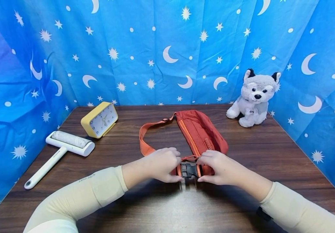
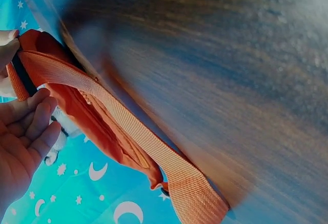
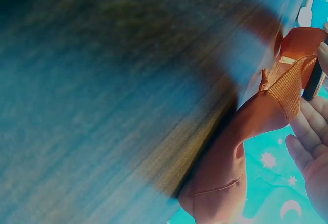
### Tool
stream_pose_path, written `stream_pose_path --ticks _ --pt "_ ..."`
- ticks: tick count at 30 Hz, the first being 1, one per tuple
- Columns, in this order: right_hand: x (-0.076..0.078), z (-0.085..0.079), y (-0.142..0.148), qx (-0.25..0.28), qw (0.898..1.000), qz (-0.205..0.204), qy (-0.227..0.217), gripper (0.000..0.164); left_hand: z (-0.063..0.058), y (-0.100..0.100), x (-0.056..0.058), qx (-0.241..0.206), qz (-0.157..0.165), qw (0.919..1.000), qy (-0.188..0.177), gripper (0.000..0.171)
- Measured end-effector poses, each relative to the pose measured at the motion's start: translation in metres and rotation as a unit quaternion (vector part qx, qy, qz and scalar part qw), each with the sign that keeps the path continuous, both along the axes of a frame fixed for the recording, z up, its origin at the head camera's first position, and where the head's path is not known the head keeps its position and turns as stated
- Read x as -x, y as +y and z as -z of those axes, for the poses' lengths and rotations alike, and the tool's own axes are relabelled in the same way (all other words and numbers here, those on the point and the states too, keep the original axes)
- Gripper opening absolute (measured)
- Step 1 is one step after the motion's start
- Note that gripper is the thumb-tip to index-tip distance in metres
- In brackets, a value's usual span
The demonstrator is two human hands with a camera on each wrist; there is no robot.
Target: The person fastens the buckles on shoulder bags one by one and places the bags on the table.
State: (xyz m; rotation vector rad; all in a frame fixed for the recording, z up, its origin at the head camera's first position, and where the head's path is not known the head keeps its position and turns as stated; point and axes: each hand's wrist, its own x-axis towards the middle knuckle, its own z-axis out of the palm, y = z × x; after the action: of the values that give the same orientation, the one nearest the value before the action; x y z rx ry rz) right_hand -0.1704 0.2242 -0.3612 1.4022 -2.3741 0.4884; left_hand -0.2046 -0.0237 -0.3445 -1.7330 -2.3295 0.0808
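A rust-red waist bag (image 1: 203, 129) with an orange zip lies on the wooden table, its orange strap (image 1: 145, 134) looping out to the left. Both hands meet at its black side-release buckle (image 1: 189, 170), whose two halves sit joined. My left hand (image 1: 166, 165) pinches the strap end at the buckle's left side between thumb and fingers. On the other side my right hand (image 1: 218, 168) pinches the right end the same way. In the left wrist view the webbing (image 2: 138, 116) runs from the fingers along the table. The right wrist view shows the bag's fabric (image 3: 220, 172) beside the hand.
A yellow alarm clock (image 1: 100, 119) stands at the back left. Nearer the left edge lies a white lint roller (image 1: 69, 142) with its handle pointing forward. A grey plush dog (image 1: 255, 98) sits at the back right, before a blue star-patterned cloth (image 1: 155, 42).
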Motion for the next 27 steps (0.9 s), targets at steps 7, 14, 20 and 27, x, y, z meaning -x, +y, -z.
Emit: stream_pose_path --ticks 7,14,20,27 --pt "-0.0018 -0.0008 -0.001 -0.015 1.0 0.015 -0.007 0.034 0.0008 0.0006 -0.0012 -0.002 0.009 0.9999 0.014 0.039" --pt "-0.0018 -0.002 -0.0014 -0.019 1.0 0.015 -0.01 0.034 0.0013 0.0004 -0.0013 -0.011 0.02 0.9993 0.029 0.04" --pt "-0.0018 -0.0034 -0.0016 -0.023 1.0 0.015 -0.01 0.035 0.0025 0.0004 -0.0008 -0.011 0.024 0.9992 0.03 0.04" --pt "-0.0012 -0.0031 -0.0027 -0.026 0.999 0.014 -0.012 0.035 0.0031 0.0001 -0.0013 -0.016 0.028 0.9991 0.028 0.038"
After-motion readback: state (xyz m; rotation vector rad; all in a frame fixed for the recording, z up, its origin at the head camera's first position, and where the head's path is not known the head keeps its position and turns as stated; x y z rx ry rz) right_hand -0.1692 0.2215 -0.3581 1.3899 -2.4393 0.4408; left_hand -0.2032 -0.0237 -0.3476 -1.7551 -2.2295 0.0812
